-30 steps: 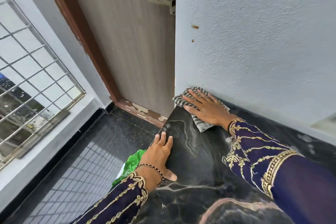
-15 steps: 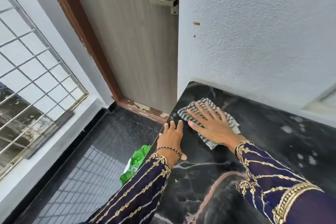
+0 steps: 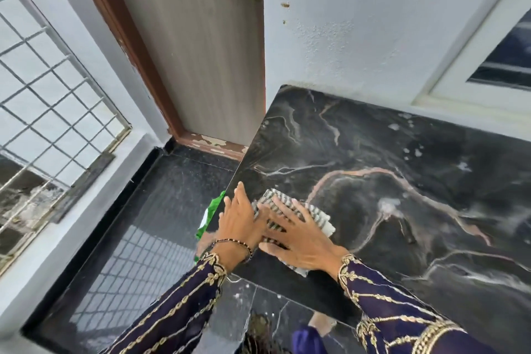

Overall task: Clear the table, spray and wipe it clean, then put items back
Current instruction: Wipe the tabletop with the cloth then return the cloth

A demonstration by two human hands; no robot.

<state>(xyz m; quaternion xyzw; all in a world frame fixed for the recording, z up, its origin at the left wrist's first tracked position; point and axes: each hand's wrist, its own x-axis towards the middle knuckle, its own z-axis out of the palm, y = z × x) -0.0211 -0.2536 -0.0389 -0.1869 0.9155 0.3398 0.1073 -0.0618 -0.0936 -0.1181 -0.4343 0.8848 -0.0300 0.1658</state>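
Table (image 3: 388,152) near-left corner: right hand (image 3: 298,241) presses cloth (image 3: 319,217) flat, fingers spread; left hand (image 3: 241,224) open, resting beside it. Overshooting the edge would drop the cloth.

soft, even daylight fills the scene, brightest through the window grille (image 3: 54,89) on the left. the glossy black table (image 3: 402,181) shows pale sheen, no hard shadows. both hands (image 3: 296,241) are motion-blurred; straight lines bow at the wide-angle edges.
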